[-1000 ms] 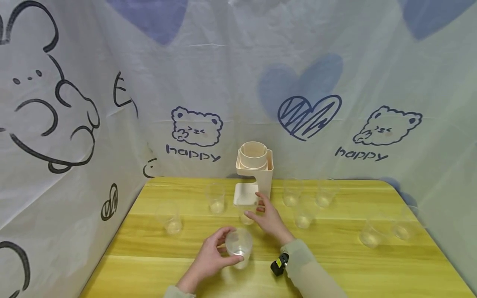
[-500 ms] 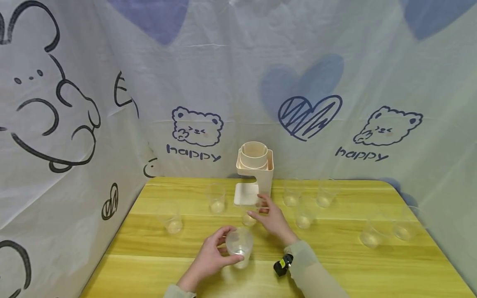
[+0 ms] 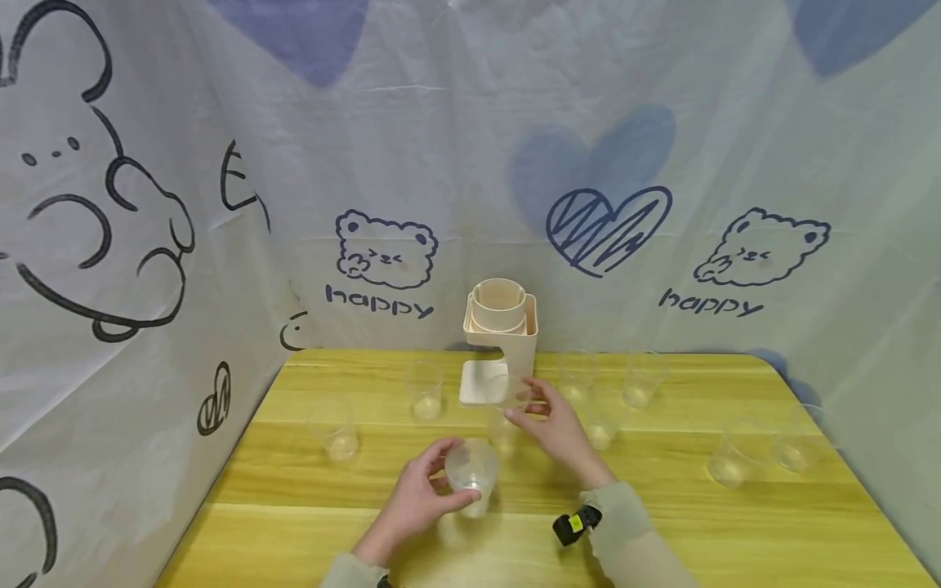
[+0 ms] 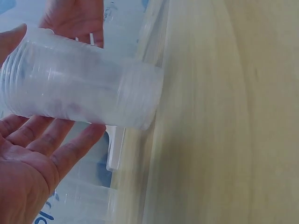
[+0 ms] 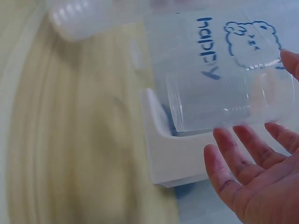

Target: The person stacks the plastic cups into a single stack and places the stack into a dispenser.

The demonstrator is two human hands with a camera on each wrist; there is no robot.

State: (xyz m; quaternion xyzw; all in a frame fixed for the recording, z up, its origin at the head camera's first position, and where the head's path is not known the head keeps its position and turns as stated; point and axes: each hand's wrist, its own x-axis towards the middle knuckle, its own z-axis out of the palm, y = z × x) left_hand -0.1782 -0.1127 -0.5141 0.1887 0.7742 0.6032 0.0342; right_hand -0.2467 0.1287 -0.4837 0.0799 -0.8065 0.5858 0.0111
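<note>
My left hand [image 3: 419, 494] holds a stack of nested clear plastic cups [image 3: 472, 482] near the front middle of the table. Several rims show close together on that stack [image 4: 79, 79] in the left wrist view, and its base is tipped toward the tabletop. Just beyond it, my right hand [image 3: 555, 429] grips a single clear plastic cup [image 3: 506, 412] by its upper side, thumb and fingers on opposite sides. In the right wrist view, this cup [image 5: 210, 100] hangs above the table, apart from the stack.
A beige stand [image 3: 520, 355] with a round tube [image 3: 498, 306] on top and a flat foot stands at the back. Clear cups stand around: one cup [image 3: 426, 402] and another cup [image 3: 341, 443] to the left, several to the right, including a cup [image 3: 729, 467]. A printed cloth [image 3: 470, 163] hangs behind.
My right hand has lifted its cup off the table and drawn it slightly right and up. The left hand has raised the cup stack slightly.
</note>
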